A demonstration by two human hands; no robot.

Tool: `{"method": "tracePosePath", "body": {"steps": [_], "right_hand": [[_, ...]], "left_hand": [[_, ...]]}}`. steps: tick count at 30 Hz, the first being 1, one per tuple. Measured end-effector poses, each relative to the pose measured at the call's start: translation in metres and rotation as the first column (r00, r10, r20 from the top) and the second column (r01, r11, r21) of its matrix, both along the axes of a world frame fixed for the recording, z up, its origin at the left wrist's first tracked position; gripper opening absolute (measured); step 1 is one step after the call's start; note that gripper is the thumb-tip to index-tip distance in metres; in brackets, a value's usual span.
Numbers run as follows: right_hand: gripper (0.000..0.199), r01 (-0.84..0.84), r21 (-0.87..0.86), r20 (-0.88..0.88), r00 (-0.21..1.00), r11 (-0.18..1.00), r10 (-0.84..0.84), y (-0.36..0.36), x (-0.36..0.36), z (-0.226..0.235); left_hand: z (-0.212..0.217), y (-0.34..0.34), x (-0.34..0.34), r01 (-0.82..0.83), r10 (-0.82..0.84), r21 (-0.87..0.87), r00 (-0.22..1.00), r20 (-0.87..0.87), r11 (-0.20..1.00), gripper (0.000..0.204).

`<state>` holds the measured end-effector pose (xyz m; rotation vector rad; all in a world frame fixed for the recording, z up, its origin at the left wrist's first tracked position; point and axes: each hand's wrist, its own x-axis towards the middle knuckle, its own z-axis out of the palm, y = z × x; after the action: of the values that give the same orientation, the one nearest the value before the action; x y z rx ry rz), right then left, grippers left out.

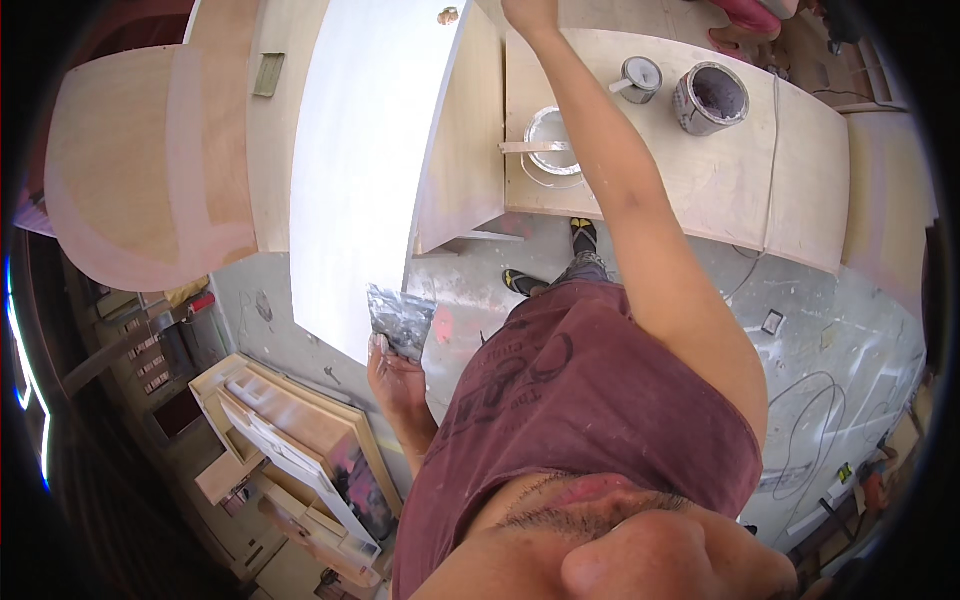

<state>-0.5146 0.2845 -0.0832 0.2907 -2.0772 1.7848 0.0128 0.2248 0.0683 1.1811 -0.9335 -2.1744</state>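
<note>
My left hand (393, 372) grips a wide metal putty knife (400, 318), its smeared blade laid against the near end of a tall white-coated panel (365, 150). My right arm stretches up and away; my right hand (530, 14) rests at the top edge of the picture, on the upper edge of a plywood piece beside the panel. Whether that hand holds anything cannot be made out.
A plywood bench (760, 180) carries an open white putty pail (553, 140) with a flat blade across it, a small tin (640, 78) and a larger open can (711, 97). Stacked frames and boards (300, 450) lie lower left. Cables trail over the grey floor (830, 380).
</note>
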Motion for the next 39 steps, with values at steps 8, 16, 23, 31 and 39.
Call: {"method": "tracePosePath", "body": {"steps": [8, 16, 23, 31, 39], "right_hand": [[0.029, -0.102, 0.116, 0.110, 0.990, 0.988, 0.089, -0.003, 0.055, -0.006], [0.033, -0.061, -0.063, 0.038, 0.997, 0.996, 0.063, 0.004, 0.028, 0.014], [0.026, -0.064, 0.146, 0.065, 0.996, 0.987, 0.055, -0.010, 0.117, 0.015], [0.026, -0.394, -0.309, 0.356, 0.796, 0.865, 0.490, 0.068, 0.226, 0.094], [0.028, -0.628, -0.309, 0.310, 0.643, 0.714, 0.700, 0.107, 0.276, 0.122]], "left_hand": [[-0.004, -0.005, 0.001, 0.003, -0.003, 0.012, 1.000, 0.012, 1.000, 0.012], [-0.003, -0.009, -0.002, -0.025, 0.024, 0.042, 1.000, 0.016, 0.999, 0.009], [0.011, 0.004, -0.025, 0.020, -0.020, 0.022, 1.000, 0.001, 1.000, 0.009], [-0.004, 0.011, -0.090, 0.085, -0.078, -0.123, 0.995, 0.065, 0.989, 0.023], [-0.009, 0.014, -0.141, 0.198, -0.219, -0.314, 0.975, -0.032, 0.929, 0.022]]}}
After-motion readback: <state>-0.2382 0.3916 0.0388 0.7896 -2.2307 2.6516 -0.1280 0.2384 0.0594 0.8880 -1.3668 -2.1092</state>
